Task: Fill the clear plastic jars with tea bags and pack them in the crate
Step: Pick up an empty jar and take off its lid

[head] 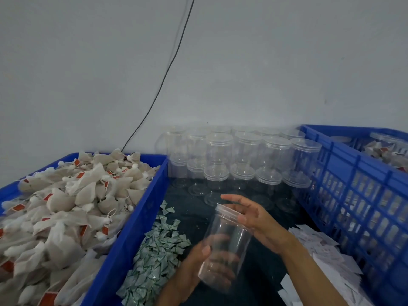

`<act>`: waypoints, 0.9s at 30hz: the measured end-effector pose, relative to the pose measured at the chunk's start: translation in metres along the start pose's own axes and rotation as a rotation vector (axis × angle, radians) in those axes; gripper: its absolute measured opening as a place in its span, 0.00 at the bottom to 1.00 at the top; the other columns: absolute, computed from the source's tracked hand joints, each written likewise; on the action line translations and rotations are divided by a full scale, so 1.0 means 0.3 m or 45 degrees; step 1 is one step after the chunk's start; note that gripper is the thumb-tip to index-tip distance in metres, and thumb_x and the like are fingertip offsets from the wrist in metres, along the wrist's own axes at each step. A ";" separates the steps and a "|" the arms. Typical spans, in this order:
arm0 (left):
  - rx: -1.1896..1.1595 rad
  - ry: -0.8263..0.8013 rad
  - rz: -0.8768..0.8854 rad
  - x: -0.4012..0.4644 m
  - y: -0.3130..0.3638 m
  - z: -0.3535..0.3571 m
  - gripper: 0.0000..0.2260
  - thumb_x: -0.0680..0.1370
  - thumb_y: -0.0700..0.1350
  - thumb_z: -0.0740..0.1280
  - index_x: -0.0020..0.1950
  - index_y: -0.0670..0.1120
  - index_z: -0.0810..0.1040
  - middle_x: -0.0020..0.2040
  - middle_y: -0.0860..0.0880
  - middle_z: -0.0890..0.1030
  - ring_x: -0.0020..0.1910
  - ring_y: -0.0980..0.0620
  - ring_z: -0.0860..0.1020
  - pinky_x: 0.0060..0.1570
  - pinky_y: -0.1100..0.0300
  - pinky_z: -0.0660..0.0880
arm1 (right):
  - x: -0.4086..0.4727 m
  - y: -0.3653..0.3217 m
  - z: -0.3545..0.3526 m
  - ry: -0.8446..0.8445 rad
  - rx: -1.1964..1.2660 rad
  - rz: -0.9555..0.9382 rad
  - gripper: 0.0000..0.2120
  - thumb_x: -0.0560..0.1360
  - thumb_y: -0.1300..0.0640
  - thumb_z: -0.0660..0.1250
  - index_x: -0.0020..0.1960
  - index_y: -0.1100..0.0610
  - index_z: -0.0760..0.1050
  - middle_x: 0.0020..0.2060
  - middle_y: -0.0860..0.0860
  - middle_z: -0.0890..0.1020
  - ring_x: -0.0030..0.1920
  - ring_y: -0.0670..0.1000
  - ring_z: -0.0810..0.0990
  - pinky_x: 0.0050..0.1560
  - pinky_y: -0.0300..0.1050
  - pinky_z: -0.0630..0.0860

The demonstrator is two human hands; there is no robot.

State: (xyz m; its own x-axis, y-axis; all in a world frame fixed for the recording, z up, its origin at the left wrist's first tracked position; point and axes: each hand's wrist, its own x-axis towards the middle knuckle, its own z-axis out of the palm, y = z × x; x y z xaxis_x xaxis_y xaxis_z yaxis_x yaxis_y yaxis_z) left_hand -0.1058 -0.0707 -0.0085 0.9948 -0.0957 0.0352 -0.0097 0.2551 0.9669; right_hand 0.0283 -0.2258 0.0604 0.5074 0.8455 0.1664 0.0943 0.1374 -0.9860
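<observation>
Plain pale wall (242, 62) w/ thin black cable (170, 67); dark, possibly cloth-covered surface (187, 208).

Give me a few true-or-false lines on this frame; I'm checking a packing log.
1. The left hand grips the held jar near its base. True.
2. The held jar is full of tea bags. False: it is empty.
3. The right hand is at the jar's lid end. True.
4. The tea bags lie heaped in a red bin. False: the bin is blue.
5. Empty lidded jars stand stacked by the wall. True.
</observation>
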 end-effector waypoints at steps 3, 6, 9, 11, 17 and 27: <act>-0.103 -0.219 0.006 0.003 0.007 -0.010 0.41 0.72 0.65 0.67 0.71 0.36 0.59 0.56 0.38 0.80 0.47 0.42 0.82 0.46 0.50 0.80 | 0.006 0.016 -0.011 0.138 0.290 -0.139 0.26 0.72 0.46 0.70 0.66 0.56 0.75 0.63 0.62 0.77 0.61 0.59 0.78 0.57 0.49 0.77; -0.158 -0.063 -0.022 0.006 0.010 -0.008 0.45 0.66 0.65 0.73 0.72 0.39 0.63 0.57 0.36 0.80 0.50 0.39 0.81 0.49 0.45 0.78 | 0.017 0.030 -0.032 0.446 0.793 -0.127 0.27 0.74 0.44 0.62 0.65 0.61 0.74 0.62 0.68 0.75 0.60 0.64 0.78 0.54 0.57 0.79; -0.042 0.285 0.105 0.016 -0.003 -0.011 0.43 0.61 0.59 0.77 0.71 0.47 0.66 0.61 0.43 0.80 0.57 0.42 0.80 0.51 0.47 0.78 | 0.023 0.076 -0.035 0.622 0.790 0.128 0.29 0.73 0.40 0.60 0.65 0.61 0.72 0.58 0.69 0.78 0.57 0.68 0.78 0.55 0.64 0.77; 0.055 0.406 0.165 0.017 -0.014 -0.015 0.40 0.62 0.53 0.77 0.71 0.50 0.66 0.63 0.49 0.79 0.60 0.48 0.79 0.53 0.52 0.78 | 0.014 0.111 -0.025 0.748 0.855 0.302 0.24 0.78 0.43 0.56 0.63 0.62 0.72 0.58 0.69 0.78 0.57 0.68 0.77 0.58 0.65 0.74; 0.268 0.572 0.214 0.035 -0.064 -0.015 0.40 0.62 0.43 0.81 0.68 0.53 0.65 0.64 0.57 0.76 0.64 0.61 0.74 0.60 0.62 0.74 | -0.027 0.180 -0.002 1.181 1.017 0.409 0.17 0.81 0.62 0.56 0.69 0.64 0.64 0.56 0.67 0.74 0.49 0.62 0.76 0.58 0.56 0.73; 0.508 0.635 0.119 0.061 -0.100 0.003 0.41 0.63 0.45 0.80 0.67 0.60 0.60 0.65 0.64 0.71 0.61 0.67 0.73 0.53 0.72 0.72 | -0.023 0.139 0.069 1.286 -0.365 0.150 0.20 0.75 0.70 0.58 0.64 0.55 0.72 0.64 0.54 0.74 0.61 0.53 0.72 0.60 0.49 0.69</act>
State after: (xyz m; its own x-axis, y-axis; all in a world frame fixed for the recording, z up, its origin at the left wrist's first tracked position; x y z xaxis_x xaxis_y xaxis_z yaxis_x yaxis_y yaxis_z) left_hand -0.0873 -0.0810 -0.0365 0.9147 0.3928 0.0949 -0.0399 -0.1459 0.9885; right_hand 0.0110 -0.2153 0.0180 0.9914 0.0051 0.1308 0.1300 -0.1561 -0.9792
